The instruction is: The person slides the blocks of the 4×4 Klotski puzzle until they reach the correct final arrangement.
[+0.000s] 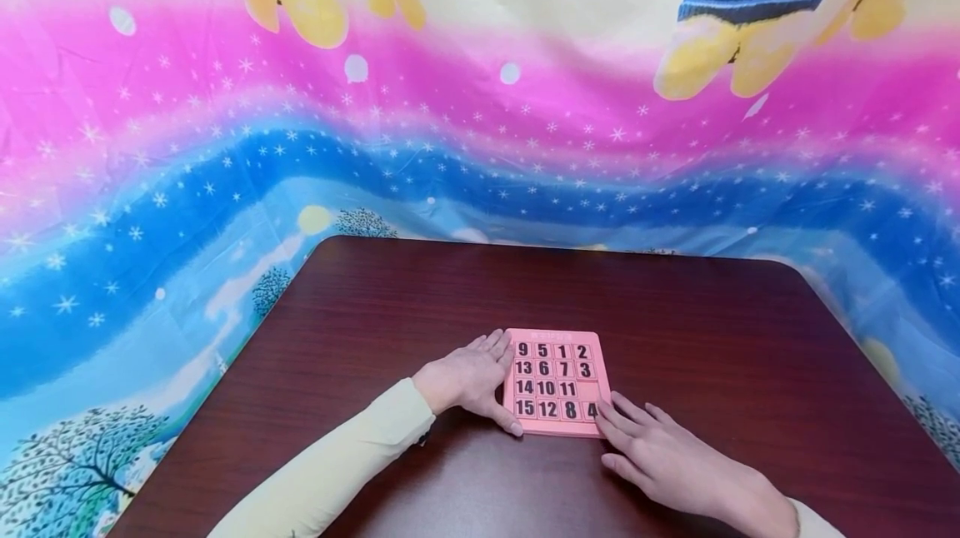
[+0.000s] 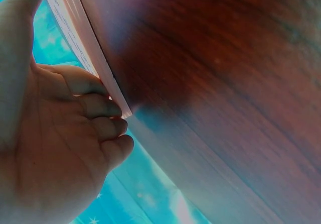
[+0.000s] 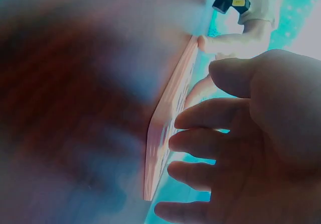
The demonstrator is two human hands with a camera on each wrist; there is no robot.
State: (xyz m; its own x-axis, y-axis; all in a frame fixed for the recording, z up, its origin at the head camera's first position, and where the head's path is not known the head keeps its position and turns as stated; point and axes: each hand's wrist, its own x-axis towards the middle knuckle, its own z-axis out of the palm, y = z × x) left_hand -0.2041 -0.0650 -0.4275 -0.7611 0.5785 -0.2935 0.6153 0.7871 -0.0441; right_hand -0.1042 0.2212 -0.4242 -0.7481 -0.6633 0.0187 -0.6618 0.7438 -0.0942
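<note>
A pink number slide puzzle (image 1: 555,425) lies flat on the dark wooden table. Its black-numbered tiles read 9 5 1 2, then 13 6 7 3, then 14 10 11 with a gap at the right end, then 15 12 8 4. My left hand (image 1: 472,380) rests along the puzzle's left side, with its fingers by the upper left edge and the thumb near the lower left corner. From the right, my right hand (image 1: 667,459) reaches in with spread fingers, a fingertip overlapping the 4 tile (image 1: 592,410) just below the gap.
The brown table (image 1: 450,288) has rounded far corners. A curtain (image 1: 480,122) printed with snowflakes, trees and bear figures hangs behind and beside it. In the right wrist view a small black device (image 3: 230,4) sits by the left sleeve.
</note>
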